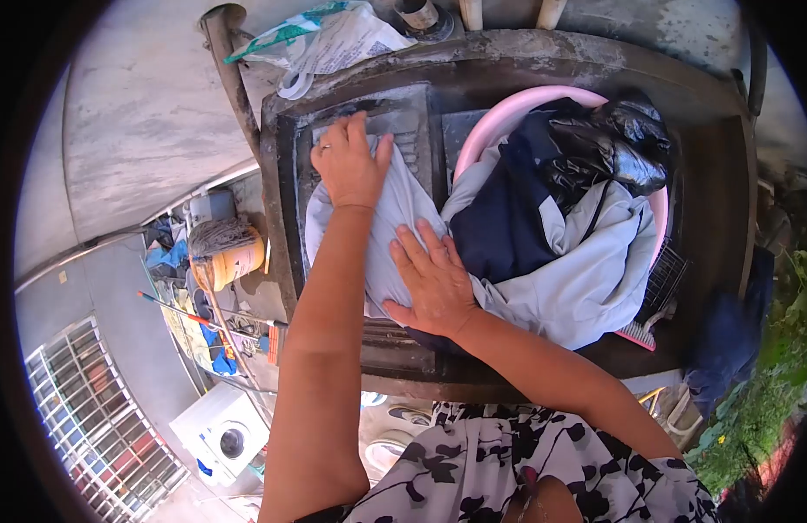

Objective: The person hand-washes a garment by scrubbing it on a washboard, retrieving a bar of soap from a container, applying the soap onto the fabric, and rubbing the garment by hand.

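A light grey garment (pixel 399 187) lies spread over the ridged washboard (pixel 410 131) of a dark stone sink, and its cloth runs on to the right. Near its upper end my left hand (pixel 347 161) presses on the cloth, fingers and thumb apart, a ring on one finger. Lower down, my right hand (pixel 434 283) rests flat on the same garment with fingers spread. Beside it is a pink basin (pixel 508 113) heaped with grey and navy cloth (pixel 504 222) and a shiny black item (pixel 613 144). Cloth covers much of the basin.
A plastic bag (pixel 334 39) sits on the sink's back ledge near a pipe (pixel 417 13). A brush (pixel 639 334) and a black wire rack (pixel 665 279) are at the basin's right. At left stand a mop (pixel 220 237) in a yellow bucket (pixel 233 266) and a washing machine (pixel 220 431).
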Tool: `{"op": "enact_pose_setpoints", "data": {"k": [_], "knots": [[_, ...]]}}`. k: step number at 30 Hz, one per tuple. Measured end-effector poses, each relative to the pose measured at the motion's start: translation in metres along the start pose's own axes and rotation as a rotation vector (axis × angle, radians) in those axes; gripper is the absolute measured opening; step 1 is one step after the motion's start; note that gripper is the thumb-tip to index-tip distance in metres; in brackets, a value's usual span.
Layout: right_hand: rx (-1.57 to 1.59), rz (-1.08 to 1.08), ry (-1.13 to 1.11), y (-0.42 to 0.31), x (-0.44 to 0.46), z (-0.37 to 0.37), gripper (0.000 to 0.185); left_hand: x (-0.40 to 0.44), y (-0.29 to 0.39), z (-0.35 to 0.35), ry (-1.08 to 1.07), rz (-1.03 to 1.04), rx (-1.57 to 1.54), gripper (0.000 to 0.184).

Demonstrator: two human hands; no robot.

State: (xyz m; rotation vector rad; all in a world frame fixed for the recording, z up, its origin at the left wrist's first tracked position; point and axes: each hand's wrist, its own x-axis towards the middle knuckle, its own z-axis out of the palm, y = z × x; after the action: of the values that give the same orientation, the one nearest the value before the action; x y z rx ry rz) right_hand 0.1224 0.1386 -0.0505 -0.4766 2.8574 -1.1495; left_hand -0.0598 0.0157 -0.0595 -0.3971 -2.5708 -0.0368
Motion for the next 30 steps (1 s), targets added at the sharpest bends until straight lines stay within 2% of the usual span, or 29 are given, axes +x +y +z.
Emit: {"op": "enact_pose_setpoints", "data": {"k": [3, 5, 6, 9, 10, 12, 14, 16, 18, 20, 22, 25, 27, 28, 30], "knots": [[-0.016, -0.038, 0.057, -0.003, -0.001, 0.003, 0.078, -0.009, 0.001, -0.008, -0.064, -0.014, 0.036, 0.028], [-0.017, -0.042, 0.057, -0.002, -0.005, 0.005, 0.078, -0.028, 0.002, -0.022, -0.381, -0.072, -0.14, 0.023], [-0.032, -0.049, 0.059, -0.002, -0.003, 0.004, 0.078, -0.032, 0.014, -0.049, -0.372, -0.042, -0.244, 0.023], [-0.032, -0.028, -0.023, -0.004, -0.009, 0.007, 0.08, -0.081, 0.05, -0.123, -0.414, 0.275, -0.466, 0.029], [-0.055, -0.025, -0.068, 0.0, -0.011, 0.012, 0.08, -0.082, 0.048, -0.118, -0.416, 0.273, -0.464, 0.029], [-0.071, -0.06, 0.02, 0.0, -0.012, 0.017, 0.082, -0.083, 0.034, -0.09, -0.34, 0.338, -0.339, 0.029], [-0.047, -0.009, -0.056, -0.006, 0.001, 0.001, 0.083, -0.029, 0.003, -0.013, -0.335, 0.201, -0.08, 0.03], [-0.037, 0.012, -0.018, 0.003, 0.0, 0.007, 0.083, 0.012, 0.003, 0.025, -0.351, 0.036, -0.031, 0.032], [-0.042, -0.002, -0.005, -0.005, -0.003, 0.004, 0.081, -0.012, 0.006, 0.008, -0.358, 0.044, 0.014, 0.027], [-0.046, -0.011, 0.019, -0.006, -0.005, 0.0, 0.08, -0.034, 0.032, -0.029, -0.408, 0.021, -0.118, 0.019], [0.015, 0.022, -0.218, -0.004, -0.005, -0.005, 0.082, -0.07, 0.049, -0.083, -0.408, 0.192, -0.322, 0.016], [0.0, -0.01, -0.093, -0.002, -0.01, 0.004, 0.081, -0.073, 0.023, -0.065, -0.4, 0.321, -0.428, 0.013], [0.036, -0.016, -0.051, -0.003, -0.004, 0.001, 0.079, -0.02, -0.005, 0.005, -0.391, 0.136, -0.082, 0.016], [0.023, -0.002, -0.045, 0.004, 0.003, 0.001, 0.079, 0.005, -0.004, 0.023, -0.397, 0.063, -0.061, 0.016], [0.044, 0.003, -0.01, -0.002, -0.003, 0.002, 0.077, 0.006, -0.006, 0.031, -0.328, 0.067, -0.055, 0.013]]}}
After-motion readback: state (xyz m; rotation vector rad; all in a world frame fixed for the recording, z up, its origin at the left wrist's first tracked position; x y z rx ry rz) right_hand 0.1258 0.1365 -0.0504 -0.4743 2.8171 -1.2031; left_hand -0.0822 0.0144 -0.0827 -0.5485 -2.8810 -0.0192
